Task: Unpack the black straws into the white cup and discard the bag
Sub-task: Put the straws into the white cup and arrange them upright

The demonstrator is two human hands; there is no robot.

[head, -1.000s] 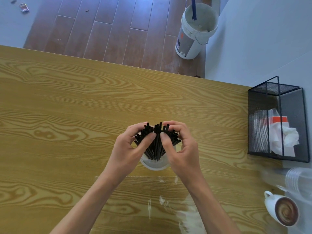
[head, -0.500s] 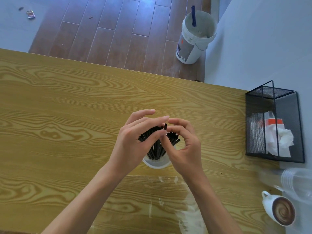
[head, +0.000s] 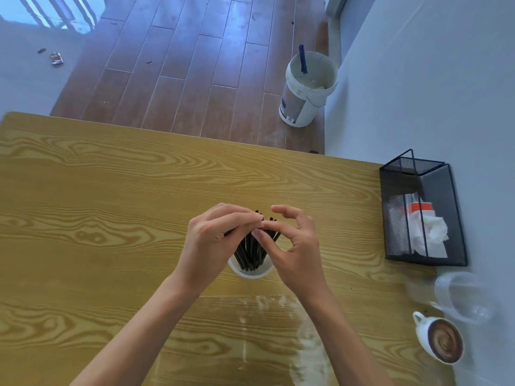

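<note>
A bunch of black straws (head: pixel 252 253) stands in a white cup (head: pixel 250 273) on the wooden table (head: pixel 111 204). My left hand (head: pixel 214 240) covers the tops of the straws from the left, its fingers closed over them. From the right, my right hand (head: pixel 295 246) pinches the straw tips with thumb and forefinger while the other fingers curl above. A clear, empty plastic bag (head: pixel 250 335) lies flat on the table just in front of the cup, between my forearms.
A black mesh bin (head: pixel 423 213) with white paper in it stands at the table's right edge. Clear plastic cups (head: pixel 462 296) and a coffee mug (head: pixel 440 341) sit near the right front. A white bucket (head: pixel 306 87) is on the floor beyond the table.
My left hand has slid over the straw tops and gathered them into a tighter bunch. My right hand went from cupping the bunch to pinching its tips. The view has tilted, so the table looks lower.
</note>
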